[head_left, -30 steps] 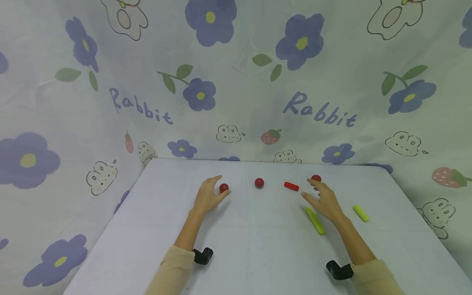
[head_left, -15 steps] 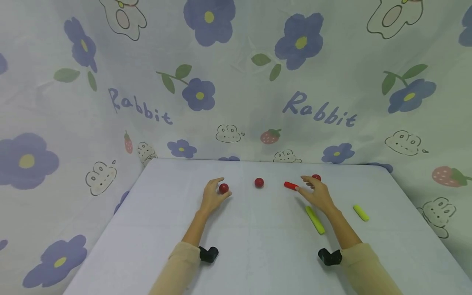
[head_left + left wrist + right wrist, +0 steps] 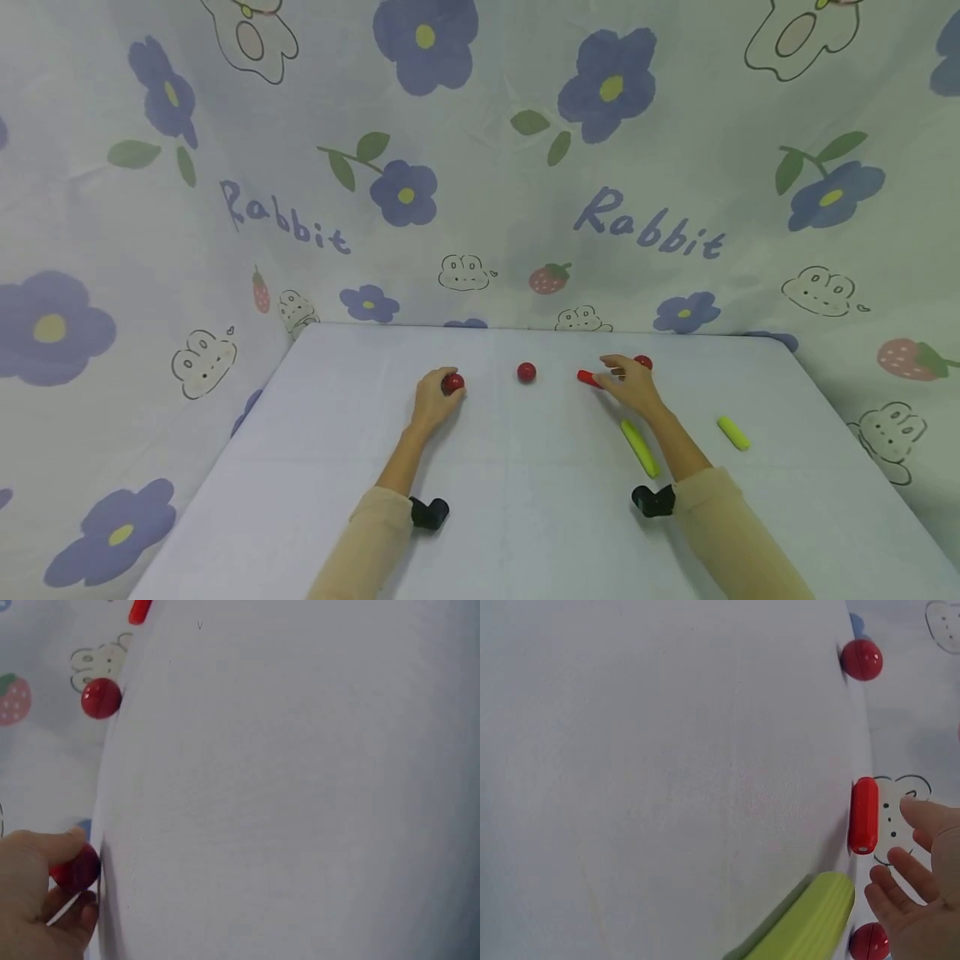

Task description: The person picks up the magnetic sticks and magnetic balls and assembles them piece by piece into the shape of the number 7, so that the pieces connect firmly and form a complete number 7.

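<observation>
In the head view, my left hand (image 3: 433,403) has its thumb and fingers around a glossy red ball (image 3: 454,383) at the table's far left. The left wrist view shows the thumb against that ball (image 3: 78,871) with the fingers curled below it. My right hand (image 3: 632,387) hovers with spread, loosely bent fingers beside a short red cylinder (image 3: 587,378). Its thumb overlaps the cylinder in the head view, but a gap shows between the hand and the cylinder (image 3: 864,816) in the right wrist view. Nothing is in this hand.
A second red ball (image 3: 527,372) lies between the hands, and a third red ball (image 3: 643,362) sits behind the right hand. A long yellow-green stick (image 3: 640,448) lies near the right forearm, a shorter yellow-green stick (image 3: 733,433) farther right. Patterned cloth (image 3: 495,233) hangs behind the white table (image 3: 510,517).
The left hand's thumb and fingers have closed in around the red ball. My right hand has moved left, from near the far-right ball to the red cylinder.
</observation>
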`<state>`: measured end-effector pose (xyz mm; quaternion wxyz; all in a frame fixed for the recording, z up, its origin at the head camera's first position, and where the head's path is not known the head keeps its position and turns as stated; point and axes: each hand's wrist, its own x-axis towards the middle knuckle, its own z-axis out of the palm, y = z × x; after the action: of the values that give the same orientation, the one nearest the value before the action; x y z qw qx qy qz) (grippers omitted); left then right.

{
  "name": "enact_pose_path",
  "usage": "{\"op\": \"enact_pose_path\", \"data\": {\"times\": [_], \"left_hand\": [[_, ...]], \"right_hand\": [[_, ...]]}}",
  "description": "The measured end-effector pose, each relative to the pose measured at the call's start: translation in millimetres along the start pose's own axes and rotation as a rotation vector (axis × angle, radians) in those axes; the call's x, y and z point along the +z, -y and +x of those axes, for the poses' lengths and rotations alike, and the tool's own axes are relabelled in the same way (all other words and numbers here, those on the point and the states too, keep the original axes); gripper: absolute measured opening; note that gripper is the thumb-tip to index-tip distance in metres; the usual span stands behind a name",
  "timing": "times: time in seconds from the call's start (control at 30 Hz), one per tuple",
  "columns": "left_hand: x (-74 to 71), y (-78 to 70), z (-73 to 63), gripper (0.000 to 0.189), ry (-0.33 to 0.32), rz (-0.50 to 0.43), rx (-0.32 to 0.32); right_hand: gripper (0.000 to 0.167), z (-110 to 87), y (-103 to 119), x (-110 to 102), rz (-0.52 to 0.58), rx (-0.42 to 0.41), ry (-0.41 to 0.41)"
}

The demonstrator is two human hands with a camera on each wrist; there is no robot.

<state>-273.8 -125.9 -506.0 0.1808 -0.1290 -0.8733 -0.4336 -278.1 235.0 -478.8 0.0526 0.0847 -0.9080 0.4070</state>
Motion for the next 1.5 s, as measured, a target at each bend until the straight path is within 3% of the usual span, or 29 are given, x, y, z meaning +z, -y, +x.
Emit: {"op": "enact_pose_path", "data": {"times": [0.4,0.77,1.13,1.5], "left_hand": [[1.6,-6.6,1.4,0.043,0.034,0.018,-0.139],[7.5,-8.3,-1.8,0.041,0.014,-0.067,-0.115],[11.1,-10.6,-5.7,0.040,0.001,-0.107,-0.103],[15.6,-11.1,-11.8,0.043,0.021,-0.198,-0.167]], "right_hand": [[0.040,9.7,-4.7,9.2,-0.043,0.054,0.029],[0.037,12.8,-2.8,17.5,-0.094,0.097,0.060],[0.036,13.5,-2.1,18.4,-0.137,0.085,0.071],[0.035,11.2,-1.2,15.3,-0.025,0.101,0.074]]}}
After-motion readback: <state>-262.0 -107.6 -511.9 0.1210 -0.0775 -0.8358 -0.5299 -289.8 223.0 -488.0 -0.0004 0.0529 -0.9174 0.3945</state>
